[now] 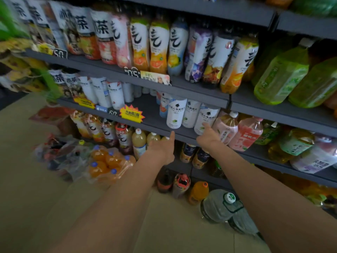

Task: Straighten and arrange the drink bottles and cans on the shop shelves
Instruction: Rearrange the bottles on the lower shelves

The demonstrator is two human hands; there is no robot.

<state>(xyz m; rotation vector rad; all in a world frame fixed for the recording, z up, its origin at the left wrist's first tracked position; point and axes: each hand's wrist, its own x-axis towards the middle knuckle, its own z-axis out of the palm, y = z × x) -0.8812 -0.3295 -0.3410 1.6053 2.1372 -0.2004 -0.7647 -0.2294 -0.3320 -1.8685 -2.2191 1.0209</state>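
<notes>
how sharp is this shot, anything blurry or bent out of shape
Head view: wide-angle bend curves the shelves and tilts the bottles outward. The left edge is smeared with motion blur. The white bottles near the right hand read fairly sharp. The left hand is slightly soft. Lighting is dim and even, without strong glare.

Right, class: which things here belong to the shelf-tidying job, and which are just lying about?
Belong to the job:
- white-labelled bottles on the middle shelf
- pink drink bottles
- left hand and right hand, both reaching there

Just lying about:
- shrink-wrapped pack of orange drinks on the floor
- large water jug
- yellow starburst price tag
</notes>
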